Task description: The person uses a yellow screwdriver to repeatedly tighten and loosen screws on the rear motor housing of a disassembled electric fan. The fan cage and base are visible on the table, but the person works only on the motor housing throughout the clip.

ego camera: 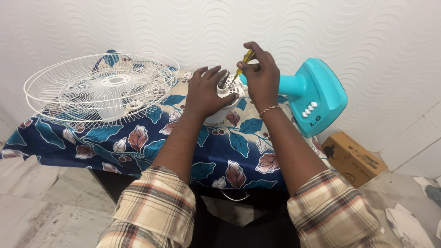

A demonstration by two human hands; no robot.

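So your left hand (205,92) is lying flat over the white fan motor (225,98), fingers spread and curled lightly around its rounded top, pretty much holding it steady. Your right hand (261,76) is just to the right of it, pinched shut around a yellow screwdriver (243,64) held nearly upright, tip pointing down into the top of the motor beside the metal shaft (223,79) sticking up between your hands. The motor sits at the far middle of the table, right under both hands.

The motor looks like smooth white plastic, round and squat. Behind your right hand the turquoise fan base (317,96) lies tipped over, glossy plastic with a row of small white buttons. Off to the left, two white wire grilles (101,87) are stacked, thin rings and spokes forming a shallow dome. Everything rests on a dark blue tablecloth (138,142) printed with teal and pinkish leaves. A cardboard box (351,158) sits on the floor to the right.
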